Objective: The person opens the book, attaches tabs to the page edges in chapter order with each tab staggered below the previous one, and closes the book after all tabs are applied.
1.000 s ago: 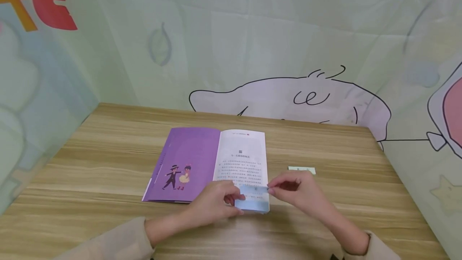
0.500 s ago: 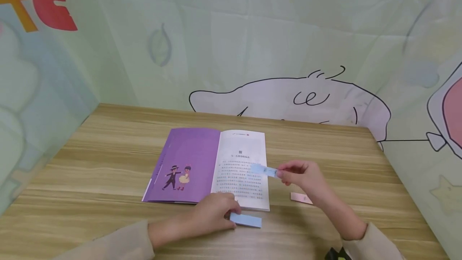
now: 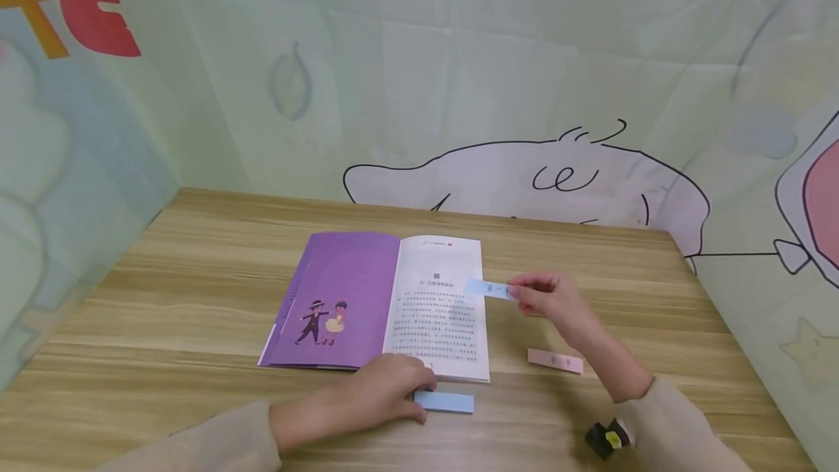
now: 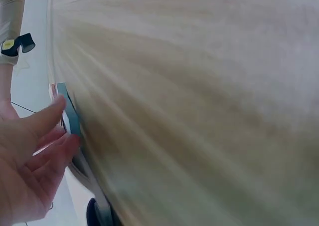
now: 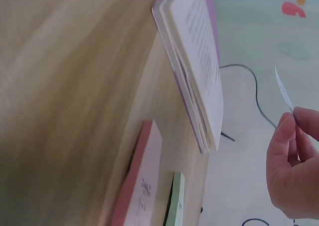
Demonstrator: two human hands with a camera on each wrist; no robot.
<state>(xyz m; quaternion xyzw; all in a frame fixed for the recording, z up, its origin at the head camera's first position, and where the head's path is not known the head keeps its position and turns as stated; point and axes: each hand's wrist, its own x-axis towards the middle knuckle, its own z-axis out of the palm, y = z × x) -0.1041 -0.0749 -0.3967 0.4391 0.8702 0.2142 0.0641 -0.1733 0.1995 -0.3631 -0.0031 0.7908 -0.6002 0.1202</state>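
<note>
My right hand pinches one end of a thin blue sticky note with handwriting on it. Held up above the table, the note overlaps the right edge of the open book in the head view; the right wrist view shows the slip slightly bent. At the book's near edge, my left hand has thumb and fingers around the left end of a blue sticky note pad. In the left wrist view the same pad lies between thumb and fingertips.
A pink sticky note pad with writing lies right of the book. Beyond it a green pad shows in the right wrist view, mostly hidden by my right hand in the head view. A printed cloth wall stands behind the table.
The top note has come off the blue pad and rises away from the book in my right hand. My left hand has brought the pad down off the page onto the table.
</note>
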